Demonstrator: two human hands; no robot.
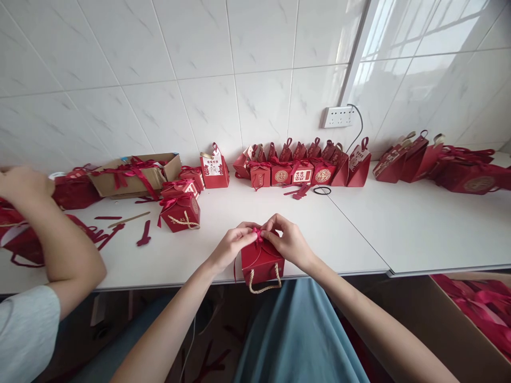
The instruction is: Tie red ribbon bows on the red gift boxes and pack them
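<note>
A small red gift box [261, 264] with a cream rope handle stands at the front edge of the white table [359, 234]. My left hand [231, 246] and my right hand [285, 240] meet above its top, each pinching the red ribbon [257, 234] there. Both hands have their fingers closed on the ribbon ends.
A row of finished red boxes [301, 170] lines the wall, with more at the right [435, 159]. A tied box [180, 211] and a cardboard tray [133, 175] lie at left, where another person's arm [59, 244] reaches. A carton of ribbons [479, 314] sits low right.
</note>
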